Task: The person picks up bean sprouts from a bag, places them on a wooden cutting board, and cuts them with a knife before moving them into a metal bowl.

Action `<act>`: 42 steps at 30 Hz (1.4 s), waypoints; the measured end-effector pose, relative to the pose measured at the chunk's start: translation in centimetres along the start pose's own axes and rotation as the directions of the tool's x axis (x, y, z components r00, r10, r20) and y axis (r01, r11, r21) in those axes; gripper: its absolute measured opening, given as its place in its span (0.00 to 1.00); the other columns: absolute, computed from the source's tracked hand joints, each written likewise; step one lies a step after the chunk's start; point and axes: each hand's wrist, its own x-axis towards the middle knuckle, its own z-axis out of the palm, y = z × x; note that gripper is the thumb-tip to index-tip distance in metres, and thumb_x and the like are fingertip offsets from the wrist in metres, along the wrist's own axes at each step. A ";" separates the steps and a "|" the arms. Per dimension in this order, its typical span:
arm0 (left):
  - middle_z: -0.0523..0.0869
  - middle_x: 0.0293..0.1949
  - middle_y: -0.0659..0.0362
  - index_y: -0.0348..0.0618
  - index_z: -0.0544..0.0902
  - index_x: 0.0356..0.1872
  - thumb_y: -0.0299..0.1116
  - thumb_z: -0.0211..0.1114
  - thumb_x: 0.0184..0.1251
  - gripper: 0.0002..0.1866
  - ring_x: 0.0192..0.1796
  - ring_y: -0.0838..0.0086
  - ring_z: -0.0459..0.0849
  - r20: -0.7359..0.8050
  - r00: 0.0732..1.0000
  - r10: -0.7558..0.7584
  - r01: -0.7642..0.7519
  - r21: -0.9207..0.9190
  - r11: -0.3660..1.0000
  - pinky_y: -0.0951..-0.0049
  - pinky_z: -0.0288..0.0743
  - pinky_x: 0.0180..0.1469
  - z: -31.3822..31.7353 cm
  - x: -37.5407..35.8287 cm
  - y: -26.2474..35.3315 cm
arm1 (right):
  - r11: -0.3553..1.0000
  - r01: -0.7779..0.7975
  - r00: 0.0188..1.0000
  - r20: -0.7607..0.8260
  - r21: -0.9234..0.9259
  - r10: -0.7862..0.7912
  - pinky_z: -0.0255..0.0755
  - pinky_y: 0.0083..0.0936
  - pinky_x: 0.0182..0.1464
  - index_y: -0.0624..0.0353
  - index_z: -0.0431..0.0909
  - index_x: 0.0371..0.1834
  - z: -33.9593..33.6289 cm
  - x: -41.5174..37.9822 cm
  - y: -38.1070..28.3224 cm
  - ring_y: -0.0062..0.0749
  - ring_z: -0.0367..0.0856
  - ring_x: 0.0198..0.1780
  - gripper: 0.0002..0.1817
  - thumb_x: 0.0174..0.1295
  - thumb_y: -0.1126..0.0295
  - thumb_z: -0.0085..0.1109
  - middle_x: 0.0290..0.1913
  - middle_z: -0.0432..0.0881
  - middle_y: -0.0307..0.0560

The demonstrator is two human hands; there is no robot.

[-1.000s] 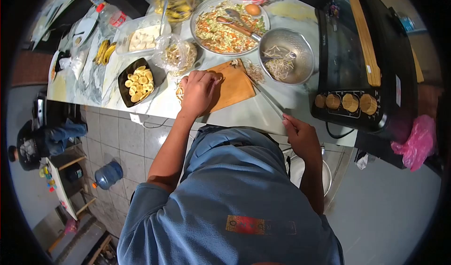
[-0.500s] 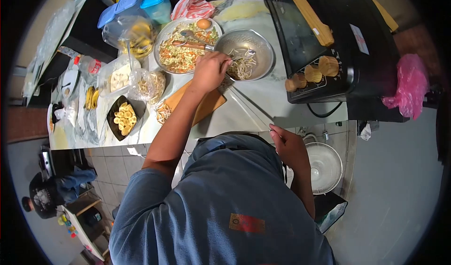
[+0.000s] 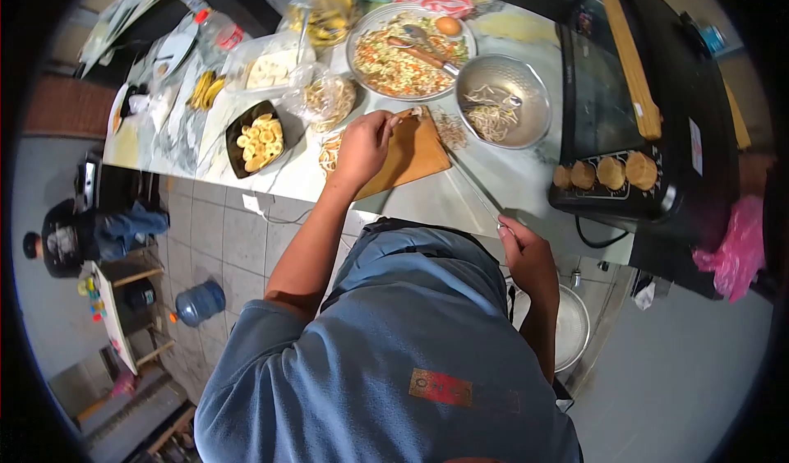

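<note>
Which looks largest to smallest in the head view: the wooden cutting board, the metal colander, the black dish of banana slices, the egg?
1. Wooden cutting board
2. Metal colander, close to the board in size, so this order is unsure
3. Black dish of banana slices
4. Egg

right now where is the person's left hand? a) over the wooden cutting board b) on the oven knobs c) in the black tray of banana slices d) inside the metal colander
a: the left hand is over the left end of the wooden cutting board, apart from the metal colander, the black tray of banana slices and the oven knobs.
</note>
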 end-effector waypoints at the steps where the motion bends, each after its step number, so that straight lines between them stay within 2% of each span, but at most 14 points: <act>1: 0.86 0.31 0.48 0.36 0.85 0.42 0.35 0.66 0.75 0.11 0.31 0.58 0.84 -0.030 0.998 -0.058 0.058 -0.009 0.998 0.62 0.76 0.37 -0.3 -1.0 -0.6 | 1.000 -0.029 0.999 0.032 0.008 0.029 0.76 0.30 0.40 0.50 0.85 0.60 0.0 0.3 -0.3 0.38 0.86 0.31 0.19 0.71 0.57 0.60 0.32 0.87 0.58; 3: 0.87 0.31 0.48 0.36 0.86 0.41 0.36 0.68 0.73 0.11 0.31 0.58 0.84 -0.087 0.991 -0.103 0.107 0.038 0.994 0.61 0.76 0.37 -1.3 -2.5 -1.9 | 1.000 0.021 0.998 0.053 0.002 -0.022 0.75 0.30 0.38 0.51 0.85 0.60 0.2 1.1 -0.6 0.36 0.83 0.28 0.19 0.71 0.57 0.61 0.30 0.86 0.57; 5: 0.87 0.31 0.47 0.37 0.86 0.37 0.35 0.70 0.70 0.10 0.34 0.51 0.85 -0.123 0.980 -0.156 0.172 0.127 0.977 0.55 0.77 0.40 -2.8 -3.9 -3.1 | 0.998 0.069 0.995 0.074 0.001 -0.069 0.73 0.29 0.36 0.51 0.85 0.60 0.4 1.7 -0.8 0.34 0.81 0.26 0.18 0.71 0.58 0.61 0.28 0.85 0.57; 7: 0.87 0.30 0.48 0.38 0.87 0.39 0.36 0.71 0.68 0.10 0.34 0.53 0.85 -0.162 0.979 -0.125 0.156 0.201 0.967 0.56 0.77 0.40 -4.0 -4.7 -4.8 | 0.984 0.174 0.981 0.078 0.029 -0.176 0.71 0.30 0.34 0.51 0.86 0.59 0.5 2.3 -1.2 0.30 0.76 0.23 0.18 0.71 0.58 0.61 0.26 0.83 0.56; 9: 0.88 0.32 0.51 0.40 0.87 0.42 0.37 0.73 0.66 0.11 0.35 0.55 0.86 -0.222 0.949 -0.222 0.273 0.233 0.933 0.56 0.78 0.41 -4.9 -5.2 -6.4 | 0.987 0.163 0.981 0.103 0.001 -0.162 0.71 0.30 0.33 0.51 0.86 0.59 0.1 2.6 -2.5 0.30 0.76 0.23 0.18 0.71 0.58 0.61 0.26 0.83 0.56; 10: 0.88 0.35 0.52 0.41 0.88 0.44 0.38 0.74 0.64 0.14 0.38 0.56 0.86 -0.228 0.951 -0.208 0.271 0.294 0.917 0.57 0.79 0.42 -5.3 -5.3 -7.3 | 0.989 0.143 0.983 0.123 -0.025 -0.139 0.71 0.29 0.33 0.51 0.86 0.59 0.0 2.6 -3.0 0.31 0.76 0.22 0.18 0.71 0.59 0.61 0.26 0.83 0.57; 15: 0.88 0.36 0.52 0.41 0.89 0.43 0.39 0.73 0.62 0.14 0.40 0.56 0.87 -0.183 0.952 -0.246 0.294 0.314 0.903 0.58 0.80 0.45 -5.5 -5.3 -7.0 | 0.983 0.182 0.977 0.110 -0.005 -0.180 0.71 0.28 0.31 0.51 0.86 0.59 0.5 3.3 -3.2 0.29 0.75 0.22 0.17 0.71 0.60 0.62 0.25 0.82 0.57; 17: 0.88 0.36 0.52 0.42 0.90 0.42 0.40 0.73 0.62 0.13 0.41 0.56 0.87 -0.211 0.910 -0.357 0.409 0.312 0.858 0.58 0.81 0.45 -5.1 -5.1 -6.5 | 0.984 0.179 0.979 0.105 -0.005 -0.177 0.70 0.28 0.31 0.51 0.86 0.60 0.6 3.2 -3.3 0.28 0.75 0.22 0.17 0.71 0.60 0.62 0.25 0.81 0.57; 25: 0.88 0.34 0.52 0.44 0.90 0.37 0.37 0.71 0.64 0.09 0.40 0.53 0.86 -0.279 0.926 -0.254 0.347 0.366 0.863 0.55 0.79 0.46 -4.1 -4.5 -7.5 | 0.993 0.106 0.988 0.119 -0.047 -0.100 0.70 0.28 0.33 0.50 0.85 0.61 1.0 2.3 -3.1 0.26 0.74 0.23 0.19 0.72 0.57 0.61 0.23 0.81 0.53; 30: 0.88 0.34 0.51 0.43 0.87 0.32 0.35 0.68 0.66 0.07 0.40 0.51 0.85 -0.291 0.929 -0.227 0.330 0.378 0.865 0.53 0.77 0.46 -3.6 -4.5 -7.5 | 0.996 0.086 0.992 0.096 -0.030 -0.083 0.71 0.29 0.34 0.50 0.85 0.61 1.1 1.6 -2.6 0.27 0.75 0.24 0.20 0.72 0.56 0.60 0.24 0.82 0.53; 34: 0.88 0.34 0.50 0.42 0.86 0.33 0.34 0.67 0.67 0.07 0.41 0.51 0.85 -0.292 0.930 -0.224 0.328 0.377 0.866 0.53 0.77 0.46 -3.4 -4.5 -7.5 | 0.996 0.085 0.992 0.090 -0.018 -0.083 0.71 0.28 0.35 0.51 0.85 0.61 1.2 0.9 -2.5 0.27 0.75 0.24 0.20 0.72 0.56 0.61 0.26 0.83 0.54; 36: 0.88 0.33 0.49 0.42 0.86 0.33 0.33 0.66 0.67 0.07 0.41 0.50 0.85 -0.286 0.918 -0.276 0.372 0.374 0.850 0.53 0.77 0.47 -3.3 -4.4 -7.6 | 0.994 0.105 0.991 0.078 0.004 -0.105 0.71 0.28 0.35 0.51 0.85 0.61 1.4 0.8 -2.1 0.27 0.75 0.25 0.20 0.72 0.56 0.61 0.26 0.83 0.53; 42: 0.88 0.33 0.49 0.42 0.86 0.34 0.32 0.68 0.66 0.05 0.40 0.51 0.85 -0.301 0.929 -0.214 0.307 0.308 0.900 0.53 0.76 0.46 -3.9 -4.7 -6.9 | 0.995 0.103 0.991 0.090 0.005 -0.103 0.71 0.28 0.35 0.52 0.85 0.61 1.3 0.8 -2.3 0.26 0.74 0.25 0.20 0.72 0.57 0.61 0.26 0.84 0.53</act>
